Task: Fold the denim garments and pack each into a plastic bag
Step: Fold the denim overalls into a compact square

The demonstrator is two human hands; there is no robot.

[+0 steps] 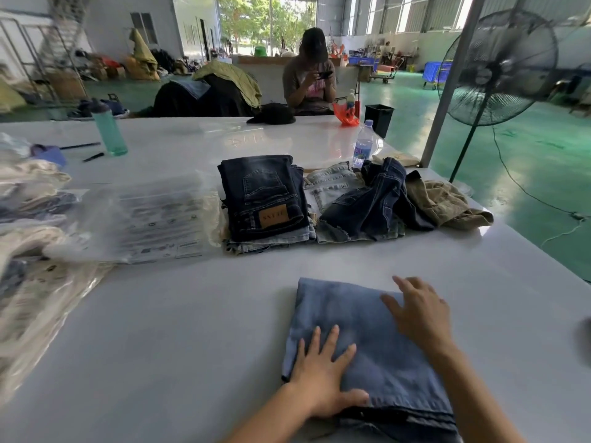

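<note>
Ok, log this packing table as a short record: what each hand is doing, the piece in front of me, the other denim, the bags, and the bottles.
left hand: flat on the light blue denim
right hand: flat on the same piece, fingers spread
light blue denim: folded, not bagged
dark jeans: folded, on top of a stack
loose denim pile: unfolded, right of the stack
plastic bags: left of the stack
teal bottle: upright, far left
water bottle: upright, behind the pile
</note>
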